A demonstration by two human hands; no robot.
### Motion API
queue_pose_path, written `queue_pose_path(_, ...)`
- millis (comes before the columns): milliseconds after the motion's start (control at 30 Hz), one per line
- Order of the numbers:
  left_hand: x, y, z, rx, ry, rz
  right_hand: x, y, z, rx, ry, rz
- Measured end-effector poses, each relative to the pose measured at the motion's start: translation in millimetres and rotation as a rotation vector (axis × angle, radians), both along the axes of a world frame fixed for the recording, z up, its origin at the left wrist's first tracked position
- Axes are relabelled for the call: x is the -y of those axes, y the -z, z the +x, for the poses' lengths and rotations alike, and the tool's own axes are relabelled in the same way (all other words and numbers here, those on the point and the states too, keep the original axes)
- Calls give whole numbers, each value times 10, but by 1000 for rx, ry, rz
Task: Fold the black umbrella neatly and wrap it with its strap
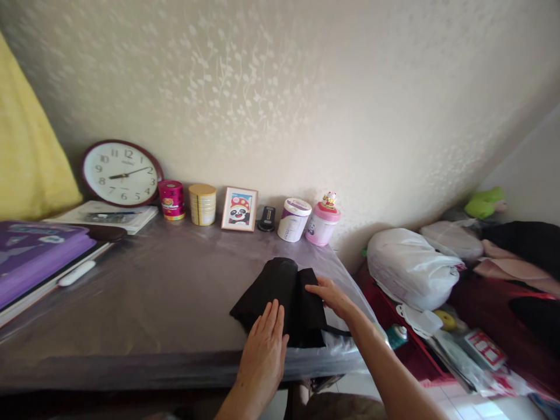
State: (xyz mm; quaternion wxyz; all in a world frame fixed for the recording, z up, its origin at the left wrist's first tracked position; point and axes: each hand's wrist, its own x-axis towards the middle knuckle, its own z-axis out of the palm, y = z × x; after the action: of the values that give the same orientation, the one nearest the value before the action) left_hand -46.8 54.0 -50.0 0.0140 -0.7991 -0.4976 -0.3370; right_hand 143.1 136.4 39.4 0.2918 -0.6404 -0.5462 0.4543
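A folded black cloth [284, 291] lies on the plastic-covered table [166, 303] near its front right corner. My left hand [265, 344] rests flat on the cloth's near edge, fingers stretched out and together. My right hand [330, 294] touches the cloth's right side, with the fingertips on the fabric and the fingers slightly bent. A thin black strap runs from the cloth toward my right wrist.
Along the wall stand a round clock [121, 173], a pink tin [171, 199], a yellow tin [202, 204], a panda picture [239, 209], a white tub [294, 219] and a pink jar [322, 224]. Purple books [35, 256] lie at left. A white bag [411, 268] and clutter sit at right.
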Motion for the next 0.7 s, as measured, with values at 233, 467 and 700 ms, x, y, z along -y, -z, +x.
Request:
queue_pose_path(233,-6,8,-3,-12,-5,-6,-55,-55,-233,-130,47,39)
queue_pose_path(467,-16,-2,-11,-29,-3,-23,-155,32,-453,-198,53,100)
queue_pose_path(700,-13,-92,-63,-7,14,-49,-231,114,-664,-182,71,128)
